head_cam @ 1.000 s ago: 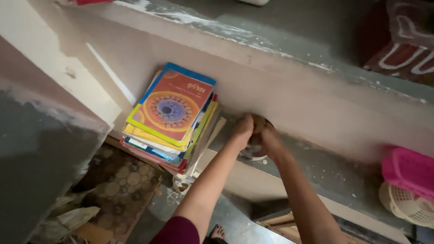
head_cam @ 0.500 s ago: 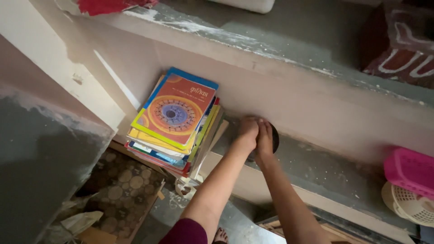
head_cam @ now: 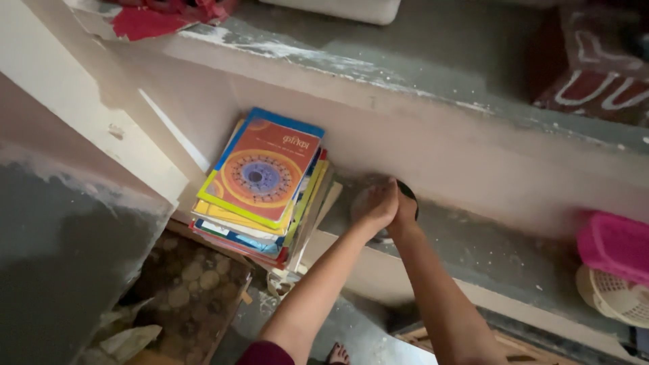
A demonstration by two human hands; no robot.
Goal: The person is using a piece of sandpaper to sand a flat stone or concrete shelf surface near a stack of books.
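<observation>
We have a single view, from a camera worn on the head. It looks steeply down from above onto a grey shelf (head_cam: 514,260), fairly near, with our outstretched forearms rising from the bottom edge.

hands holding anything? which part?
Both: left hand and right hand clasp a small dark round object by its sides on the grey shelf; exact grip hidden.

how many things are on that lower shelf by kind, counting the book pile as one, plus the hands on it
book stack: 1
dark round object under the hands: 1
pink basket: 1
white basket: 1
hands, left hand and right hand: 2
total: 6
</observation>
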